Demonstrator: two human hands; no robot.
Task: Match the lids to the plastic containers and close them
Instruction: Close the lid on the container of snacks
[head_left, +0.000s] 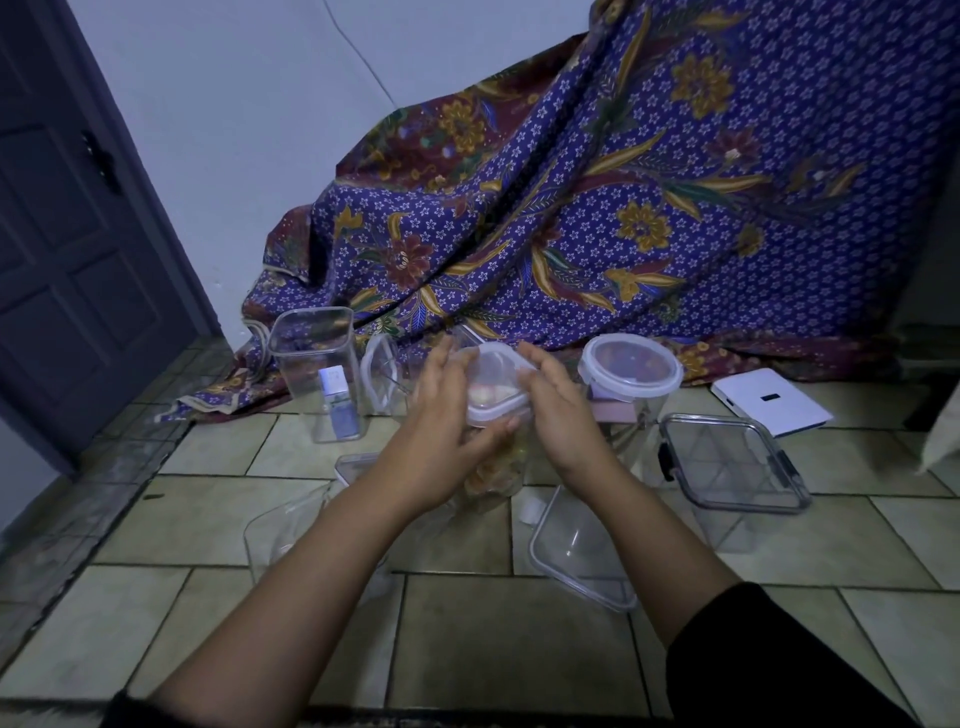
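Note:
A tall clear container (488, 478) with orange pieces inside stands on the tiled floor in the middle. A square white-rimmed lid (496, 387) sits on its top. My left hand (441, 415) lies against the lid's left side, fingers straight, thumb across the front just below the rim. My right hand (563, 410) touches the lid's right side with straight fingers. Around it are a round container with a white-rimmed lid on it (631, 369), a square container with a black-latched lid on it (732, 462), and a tall open square container (311, 358).
A loose clear lid (576, 556) lies on the floor in front, an open clear container (275, 535) at lower left, and a white-rimmed lid (379, 379) leans behind my left hand. A patterned cloth (623, 208) drapes behind. A white flat box (769, 402) lies at right, a door (67, 234) at left.

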